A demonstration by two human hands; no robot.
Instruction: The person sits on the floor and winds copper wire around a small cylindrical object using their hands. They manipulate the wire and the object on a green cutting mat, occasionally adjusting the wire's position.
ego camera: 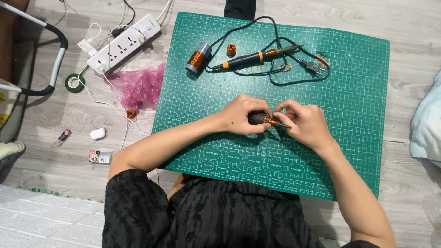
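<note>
Even, bright overhead light; soft shadows beneath the forearms on the green cutting mat. Sharp focus throughout, slight wide-angle bowing at the edges.

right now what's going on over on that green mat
A person sits over a green cutting mat on the floor. The left hand grips a dark tool whose tip is wrapped in copper wire, and the right hand pinches at that wrapped tip. Farther up the mat lie a copper wire spool and an unplugged soldering iron.
</note>
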